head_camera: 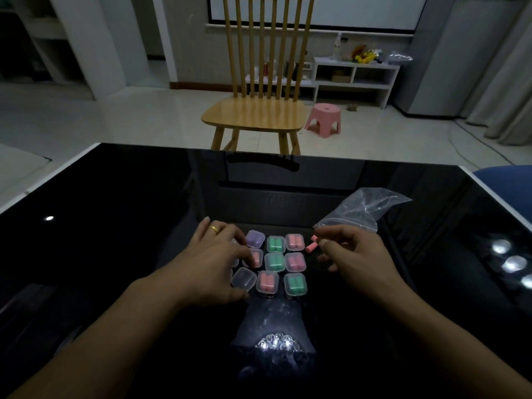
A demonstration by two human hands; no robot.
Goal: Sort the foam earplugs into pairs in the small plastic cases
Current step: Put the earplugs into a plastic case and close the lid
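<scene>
**Cases in a grid, two pink earplugs loose at the right**

Down on the glossy black tabletop (115,226), a block of small clear plastic cases (269,262) sits in three rows between the person's two hands. In the far row a case with purple earplugs (255,238) stands beside one with green earplugs (275,244) and one with pink earplugs (294,242). The middle row shows a pink-filled case partly under the left fingers, then a green case (274,262) and a pink case (295,262). The near row has an empty-looking clear case (244,279), a pink case (267,282) and a green case (295,284).

The left hand (213,266), with a gold ring (214,229) on one finger, lies over the left edge of the block, its fingers curved down onto the cases there; whether it grips one of them cannot be told. The right hand (354,254) hovers just right of the block with its fingers curled, the tips pinching a pink earplug (315,237). A second loose pink earplug (310,247) lies on the tabletop just below it, beside the far-row pink case.

A crumpled clear zip bag (362,210) rests behind the right hand. Beyond the tabletop stand a wooden chair (259,113) and a pink stool (324,119) on the pale floor.
</scene>
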